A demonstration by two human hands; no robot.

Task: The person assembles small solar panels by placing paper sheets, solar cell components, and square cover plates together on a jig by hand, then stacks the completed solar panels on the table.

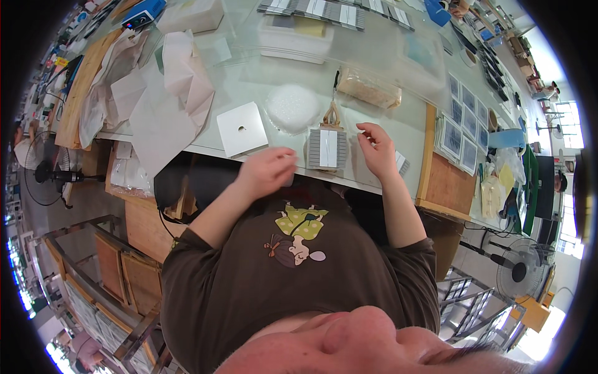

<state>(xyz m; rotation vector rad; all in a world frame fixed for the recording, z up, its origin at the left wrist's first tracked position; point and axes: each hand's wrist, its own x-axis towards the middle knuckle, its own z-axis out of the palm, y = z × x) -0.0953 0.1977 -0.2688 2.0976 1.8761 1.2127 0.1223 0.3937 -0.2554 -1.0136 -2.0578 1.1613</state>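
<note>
White square [242,128]: a flat card with a small dark hole in the middle, lying on the glass table [398,118] to the left of both hands.
Left hand [269,169]: loosely curled at the table's near edge; whether it holds anything cannot be told.
Round pad [293,107]: white, bubbly, beyond the left hand.
Striped block [327,148]: a grey rectangular piece with a white band down the middle, on a wooden stand; it sits between the two hands, just beside each.
Right hand [376,147]: fingers bent, tips pinched near the block's right side, holding nothing that can be made out.
Clear bag [369,87]: tan contents, farther back.
</note>
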